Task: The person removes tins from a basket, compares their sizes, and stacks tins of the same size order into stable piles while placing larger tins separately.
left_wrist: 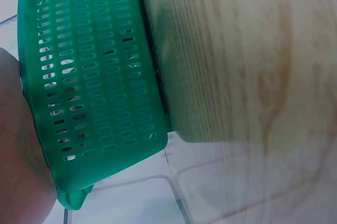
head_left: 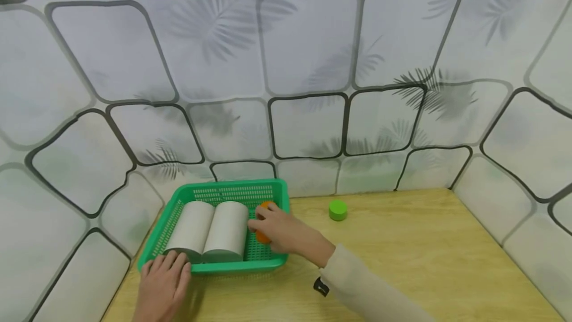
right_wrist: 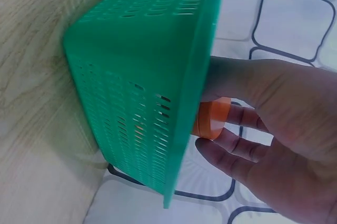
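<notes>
A green plastic basket with slotted walls stands on the table, two white paper rolls lying side by side in it. My right hand reaches over the basket's right rim and holds an orange cylinder between thumb and fingers. A seam runs around that cylinder, and its lower part is hidden by the basket wall. At the front left corner, my left hand rests on the rim, its fingertips close to the near end of the left roll.
A bright green round lid-like piece sits on the wooden table, to the right of the basket near the back wall. Patterned walls enclose the table at the back and sides. A black band shows by my right sleeve.
</notes>
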{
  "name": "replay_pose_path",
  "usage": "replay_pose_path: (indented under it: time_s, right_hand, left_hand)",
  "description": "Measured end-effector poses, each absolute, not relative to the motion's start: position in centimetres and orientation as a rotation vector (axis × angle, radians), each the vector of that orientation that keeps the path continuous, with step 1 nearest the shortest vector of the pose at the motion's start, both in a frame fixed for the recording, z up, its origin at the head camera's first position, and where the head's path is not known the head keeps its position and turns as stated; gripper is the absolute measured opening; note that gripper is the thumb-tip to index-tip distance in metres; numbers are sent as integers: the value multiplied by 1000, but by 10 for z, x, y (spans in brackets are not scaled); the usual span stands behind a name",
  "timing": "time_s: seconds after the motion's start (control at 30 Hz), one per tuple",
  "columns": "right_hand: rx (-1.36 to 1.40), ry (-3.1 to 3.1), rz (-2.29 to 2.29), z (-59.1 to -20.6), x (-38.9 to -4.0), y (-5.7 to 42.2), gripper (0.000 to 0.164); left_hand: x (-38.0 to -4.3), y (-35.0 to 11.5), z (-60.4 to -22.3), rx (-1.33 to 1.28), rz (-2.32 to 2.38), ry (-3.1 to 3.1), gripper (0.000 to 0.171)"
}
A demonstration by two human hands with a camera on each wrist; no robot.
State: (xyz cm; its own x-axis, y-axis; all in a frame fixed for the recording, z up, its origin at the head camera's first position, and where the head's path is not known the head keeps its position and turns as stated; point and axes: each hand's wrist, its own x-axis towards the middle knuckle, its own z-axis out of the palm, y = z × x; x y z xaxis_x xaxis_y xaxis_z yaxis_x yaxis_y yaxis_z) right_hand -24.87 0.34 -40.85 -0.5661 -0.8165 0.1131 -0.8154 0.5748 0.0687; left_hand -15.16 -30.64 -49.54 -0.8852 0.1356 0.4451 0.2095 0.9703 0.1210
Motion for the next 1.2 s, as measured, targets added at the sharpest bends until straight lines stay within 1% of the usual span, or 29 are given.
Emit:
replay_pose_path:
  time_s: [0.23,0.47,0.63,0.7,1.07,1.2]
  right_hand:
    - [1371,-2693,197,-402,-246,18,48]
    - [1380,-2616,241,-392,-243,29,46]
    - [1329,-2642,295,-386,-240,37,48]
    - [1298,-2650,326,-385,-240,41,49]
    - [1214,-2618,435,-393,-241,66,41]
    - [1195,-2609,481,-397,-241,77,42]
  left_hand:
    - [-152,-307,-496,-241,-220,-2668,14]
    - [-153,-307,-495,-247,-229,-2658,17]
    - [-154,-306,-496,-253,-232,-2643,16]
    - [-154,-306,-496,-256,-232,-2639,17]
    - [-153,-307,-497,-247,-238,-2633,16]
    - [-152,-307,-496,-243,-240,-2638,16]
